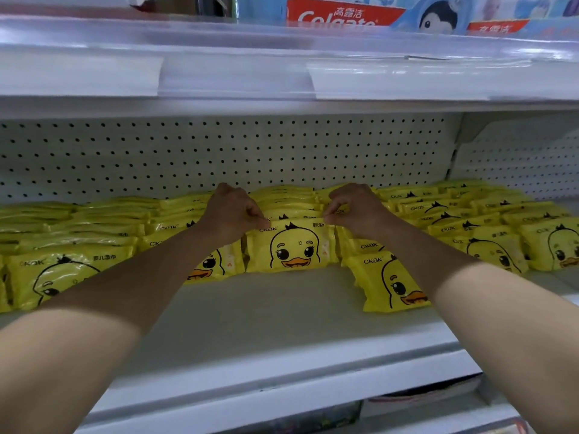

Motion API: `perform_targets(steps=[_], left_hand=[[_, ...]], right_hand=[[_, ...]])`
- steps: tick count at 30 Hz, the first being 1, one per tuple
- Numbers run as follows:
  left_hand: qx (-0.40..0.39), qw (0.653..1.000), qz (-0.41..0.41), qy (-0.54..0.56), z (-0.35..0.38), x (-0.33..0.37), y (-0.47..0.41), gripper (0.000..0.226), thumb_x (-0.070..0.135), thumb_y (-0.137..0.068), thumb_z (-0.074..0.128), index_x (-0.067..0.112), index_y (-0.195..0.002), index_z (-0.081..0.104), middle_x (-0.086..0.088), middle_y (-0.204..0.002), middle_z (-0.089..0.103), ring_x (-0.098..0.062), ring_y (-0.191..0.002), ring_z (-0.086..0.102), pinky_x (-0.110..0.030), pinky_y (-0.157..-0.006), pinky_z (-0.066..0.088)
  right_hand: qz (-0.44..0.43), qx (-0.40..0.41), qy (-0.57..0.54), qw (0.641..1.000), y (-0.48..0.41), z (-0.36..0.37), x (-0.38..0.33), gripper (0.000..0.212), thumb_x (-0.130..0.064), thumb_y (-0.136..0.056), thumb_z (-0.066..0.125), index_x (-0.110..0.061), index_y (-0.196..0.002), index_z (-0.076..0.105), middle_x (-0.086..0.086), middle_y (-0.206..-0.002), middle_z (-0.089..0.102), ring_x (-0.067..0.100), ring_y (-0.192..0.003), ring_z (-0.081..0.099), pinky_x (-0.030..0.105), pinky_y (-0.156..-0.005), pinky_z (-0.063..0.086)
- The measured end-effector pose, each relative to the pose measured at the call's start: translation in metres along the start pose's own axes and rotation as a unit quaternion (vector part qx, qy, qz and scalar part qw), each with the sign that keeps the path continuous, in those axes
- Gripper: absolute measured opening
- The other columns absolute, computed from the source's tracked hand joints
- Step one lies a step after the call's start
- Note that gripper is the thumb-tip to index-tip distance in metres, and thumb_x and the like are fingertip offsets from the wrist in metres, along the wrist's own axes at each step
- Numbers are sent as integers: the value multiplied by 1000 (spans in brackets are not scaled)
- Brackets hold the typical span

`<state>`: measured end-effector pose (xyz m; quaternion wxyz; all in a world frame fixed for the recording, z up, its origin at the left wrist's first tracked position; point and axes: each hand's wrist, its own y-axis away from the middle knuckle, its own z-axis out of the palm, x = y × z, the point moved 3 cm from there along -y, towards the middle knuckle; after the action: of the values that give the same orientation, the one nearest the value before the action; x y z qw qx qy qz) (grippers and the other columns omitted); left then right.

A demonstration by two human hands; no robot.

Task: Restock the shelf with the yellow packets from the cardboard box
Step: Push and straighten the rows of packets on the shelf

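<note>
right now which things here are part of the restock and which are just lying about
Job: left hand and right hand, both pinching the top edge of the held packet; stocked packets; shelf.
Lying about: Colgate box, label strips, pegboard.

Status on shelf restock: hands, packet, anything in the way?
Left hand and right hand each pinch a top corner of the centre yellow packet, upright on shelf. Neighbour packets close either side, none blocking.
</note>
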<state>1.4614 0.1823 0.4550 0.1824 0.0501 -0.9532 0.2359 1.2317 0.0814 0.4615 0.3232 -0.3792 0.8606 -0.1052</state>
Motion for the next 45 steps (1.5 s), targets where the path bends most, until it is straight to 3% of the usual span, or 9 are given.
perform_targets(steps=[2,10,12,15,17,20,33,40,45], left_hand=[[2,1000,-2,-11,-1,0,-1,23,41,-76,77,23,-90,79,11,-78,51,-24,-111,36,-29,-87,29],[-1,1000,-22,-13,-1,2,3,26,47,-72,79,27,-88,74,9,-85,59,-21,-115,36,-28,-83,29],[16,1000,2,-21,-3,2,5,49,59,-62,79,29,-99,69,8,-95,64,-21,-112,40,-29,-84,31],[-20,996,45,-69,0,6,13,109,80,-42,71,28,-135,48,2,-128,54,-22,-127,34,-33,-105,28],[-60,989,69,-119,8,12,19,129,79,-43,74,27,-150,26,-1,-151,34,-22,-145,13,-39,-120,7],[-98,969,100,-205,19,18,22,143,79,-46,75,23,-155,2,0,-162,12,-19,-149,-11,-41,-120,-10],[-86,946,99,-297,27,18,22,142,81,-53,69,17,-154,-6,-6,-163,7,-24,-150,-13,-45,-121,-9],[-87,970,62,-217,25,60,24,139,87,-55,62,17,-156,-3,-3,-164,4,-20,-150,-10,-44,-121,-7],[-134,976,48,-167,42,131,25,136,87,-56,62,19,-156,0,-3,-164,5,-20,-150,-7,-43,-121,-5]], right_hand=[[0,7,36,999,-2,3,0,13,-16,-84,78,-8,-94,78,8,-119,65,18,-122,45,15,-97,17],[35,-22,65,997,-6,7,1,13,-22,-85,77,-20,-98,75,3,-133,57,24,-135,34,30,-104,30],[23,-28,57,998,-5,4,-5,34,-30,-82,79,-27,-113,67,0,-139,53,25,-139,31,30,-106,28],[23,-102,96,990,1,7,-20,100,-50,-69,86,-31,-152,33,1,-162,24,23,-150,12,36,-120,16],[10,-159,177,971,6,16,-30,130,-59,-60,87,-33,-159,7,0,-167,1,21,-153,-4,41,-124,5],[-9,-192,251,949,9,31,-32,146,-60,-56,89,-30,-158,-11,1,-167,-13,20,-153,-14,43,-123,-4],[-14,-144,284,948,5,41,-22,144,-59,-57,88,-25,-159,-7,5,-168,-5,23,-154,-9,46,-123,-1],[16,-89,198,976,14,-35,-2,128,-60,-66,84,-30,-160,1,3,-168,1,23,-154,0,42,-125,7],[33,-165,174,970,45,-93,27,120,-56,-70,83,-33,-159,8,0,-168,5,20,-153,5,38,-124,13]])
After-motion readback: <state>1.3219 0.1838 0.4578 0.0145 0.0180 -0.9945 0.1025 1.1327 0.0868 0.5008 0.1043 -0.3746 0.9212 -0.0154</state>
